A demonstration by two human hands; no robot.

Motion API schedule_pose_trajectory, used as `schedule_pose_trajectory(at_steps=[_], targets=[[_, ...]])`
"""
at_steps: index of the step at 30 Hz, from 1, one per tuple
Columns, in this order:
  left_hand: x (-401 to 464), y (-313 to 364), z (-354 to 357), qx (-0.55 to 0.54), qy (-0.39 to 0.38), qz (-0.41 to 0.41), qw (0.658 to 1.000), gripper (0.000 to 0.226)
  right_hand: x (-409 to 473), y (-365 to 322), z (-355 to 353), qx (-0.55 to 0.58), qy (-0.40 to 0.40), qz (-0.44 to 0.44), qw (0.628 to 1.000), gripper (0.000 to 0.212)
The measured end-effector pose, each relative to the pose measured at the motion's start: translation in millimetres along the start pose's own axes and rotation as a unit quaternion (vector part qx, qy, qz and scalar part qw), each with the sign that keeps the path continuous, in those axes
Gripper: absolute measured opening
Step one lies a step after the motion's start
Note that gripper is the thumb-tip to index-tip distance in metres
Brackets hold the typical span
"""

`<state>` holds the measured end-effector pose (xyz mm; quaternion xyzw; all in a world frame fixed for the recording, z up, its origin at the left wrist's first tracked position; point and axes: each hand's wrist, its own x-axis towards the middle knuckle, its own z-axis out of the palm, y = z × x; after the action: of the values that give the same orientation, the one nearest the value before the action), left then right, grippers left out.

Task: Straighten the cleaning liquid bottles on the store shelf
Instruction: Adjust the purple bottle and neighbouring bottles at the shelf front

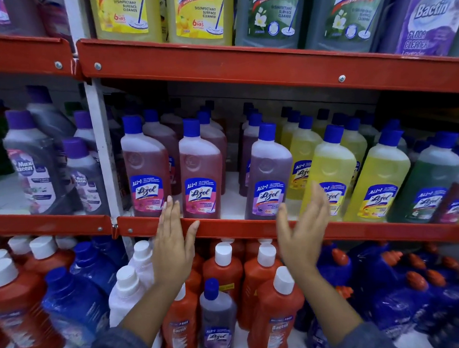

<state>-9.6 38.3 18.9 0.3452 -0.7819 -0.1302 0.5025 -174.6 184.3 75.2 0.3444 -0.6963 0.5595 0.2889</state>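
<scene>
On the middle red shelf (252, 232) stand rows of blue-capped cleaning liquid bottles. Two pink bottles (145, 164) (200, 169) stand upright at the front left. A purple bottle (269, 172) leans slightly beside them, then yellow bottles (331, 174) and a green bottle (428, 186) further right. My left hand (173, 244) is raised flat in front of the shelf edge, below the gap between the pink bottles. My right hand (302, 231) is held up, fingers apart, between the purple bottle and the yellow ones. Neither hand holds anything.
The upper shelf (271, 66) carries large yellow, green and purple floor cleaner bottles. Below are red bottles with white caps (276, 311), dark blue bottles (386, 298) and one small purple bottle (217, 319). A white upright post (100, 142) separates a left bay with grey bottles (33, 166).
</scene>
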Motion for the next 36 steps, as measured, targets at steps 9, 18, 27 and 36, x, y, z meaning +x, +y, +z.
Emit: schedule_pose_trajectory(at_steps=[9,18,27,36], targets=[[43,29,-20,-0.204,0.019,-0.105,0.973,0.052,-16,-69,77,0.204,-0.284,0.071,0.934,0.050],[45,25,-19,-0.229,-0.016,-0.099,0.968,0.056,-17,-57,96,0.203,-0.222,0.093,0.949,0.042],[45,23,-15,-0.260,-0.034,-0.092,0.961,0.052,-20,-52,99,0.180,-0.210,0.082,0.957,0.047],[33,53,-10,-0.235,0.093,-0.036,0.967,0.030,-14,-54,59,0.158,-0.036,-0.006,0.987,0.034]])
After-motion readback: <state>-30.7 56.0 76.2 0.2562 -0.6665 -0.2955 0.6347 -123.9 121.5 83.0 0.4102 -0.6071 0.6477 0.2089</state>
